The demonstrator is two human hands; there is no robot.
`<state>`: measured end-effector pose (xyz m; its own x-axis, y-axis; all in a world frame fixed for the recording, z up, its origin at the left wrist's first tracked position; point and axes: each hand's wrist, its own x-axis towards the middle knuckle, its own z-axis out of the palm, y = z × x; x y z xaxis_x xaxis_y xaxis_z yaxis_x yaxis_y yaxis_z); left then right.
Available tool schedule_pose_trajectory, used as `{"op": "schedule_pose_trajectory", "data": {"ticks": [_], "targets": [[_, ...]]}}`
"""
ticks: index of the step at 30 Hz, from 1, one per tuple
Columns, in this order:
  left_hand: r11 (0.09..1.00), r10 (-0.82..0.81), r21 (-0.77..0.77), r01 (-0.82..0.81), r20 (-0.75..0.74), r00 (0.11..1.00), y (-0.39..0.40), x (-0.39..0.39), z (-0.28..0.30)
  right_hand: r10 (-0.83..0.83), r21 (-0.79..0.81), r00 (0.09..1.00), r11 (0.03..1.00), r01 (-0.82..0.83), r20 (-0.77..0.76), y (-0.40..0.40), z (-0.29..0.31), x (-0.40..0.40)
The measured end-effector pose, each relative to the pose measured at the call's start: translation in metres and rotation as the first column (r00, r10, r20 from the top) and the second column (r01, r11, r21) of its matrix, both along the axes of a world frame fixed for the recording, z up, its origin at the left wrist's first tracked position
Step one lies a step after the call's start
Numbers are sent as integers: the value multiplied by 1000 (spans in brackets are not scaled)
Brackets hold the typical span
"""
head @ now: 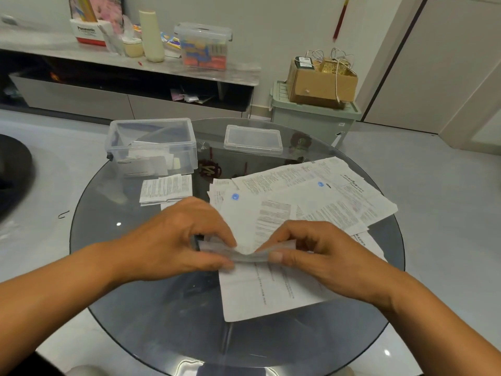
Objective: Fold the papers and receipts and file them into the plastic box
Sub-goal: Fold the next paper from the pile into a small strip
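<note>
Both hands hold one small folded receipt just above the round glass table. My left hand pinches its left end and my right hand pinches its right end, so the strip sags between them. A larger white sheet lies flat under the hands. A loose pile of printed papers spreads across the right half of the table. Some folded receipts lie in front of the clear plastic box, which stands open at the back left with folded papers inside.
The box's clear lid lies at the back of the table. Beyond it on the floor are a green bin with a cardboard box on top. A low cabinet carrying bottles and another container runs along the wall.
</note>
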<state>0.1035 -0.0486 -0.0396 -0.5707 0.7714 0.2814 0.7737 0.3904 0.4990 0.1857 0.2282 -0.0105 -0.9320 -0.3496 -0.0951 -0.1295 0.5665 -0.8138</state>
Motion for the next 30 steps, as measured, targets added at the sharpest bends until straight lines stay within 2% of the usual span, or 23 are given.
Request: {"op": "schedule_pose_trajectory", "data": {"ticks": [3, 6, 8, 10, 12, 14, 16, 18, 21, 24, 26, 27, 29, 30], "targets": [[991, 115, 42, -130, 262, 958, 9, 14, -5, -66, 38, 997, 997, 64, 40, 0, 0, -4], [917, 204, 209, -340, 485, 850, 23, 20, -7, -208, 28, 978, 978, 207, 21, -4, -7, -11], [883, 202, 243, -402, 577, 792, 28, 19, -4, -213, 1, 975, 977, 213, 62, -3, -7, -15], [936, 188, 145, -321, 563, 805, 24, 15, 2, -102, 86, 985, 992, 90, 142, 1, -4, -17], [985, 162, -38, -167, 528, 834, 16, 12, 9, -8, 221, 984, 975, -32, 178, 3, 0, -15], [982, 141, -175, -69, 438, 888, 11, 9, 12, 17, 344, 987, 936, -71, 159, 1, 3, -10], [979, 130, -193, -62, 361, 923, 10, 6, 11, 21, 391, 994, 919, -61, 105, -2, 2, -8], [990, 134, -96, -104, 391, 911, 12, 7, 10, 4, 326, 998, 945, -24, 61, -1, 0, -8], [965, 165, 111, -238, 448, 879, 19, 10, 6, -155, 87, 987, 984, 153, 28, 2, 0, -12], [901, 170, 239, -363, 574, 801, 30, 13, 4, -345, -71, 938, 935, 347, 33, -3, -1, -15], [915, 229, 176, -363, 514, 827, 34, 15, -2, -446, -48, 895, 894, 445, -19, -9, -9, -18], [925, 290, 112, -364, 412, 864, 34, 15, -5, -486, -18, 871, 874, 486, -64, -12, -15, -21], [936, 349, 25, -351, 72, 934, 33, 13, -9, -533, 59, 831, 835, 547, -159, -16, -25, -25], [950, 308, -13, -311, -105, 946, 32, 11, -11, -533, 118, 822, 820, 560, -201, -18, -28, -26]]}}
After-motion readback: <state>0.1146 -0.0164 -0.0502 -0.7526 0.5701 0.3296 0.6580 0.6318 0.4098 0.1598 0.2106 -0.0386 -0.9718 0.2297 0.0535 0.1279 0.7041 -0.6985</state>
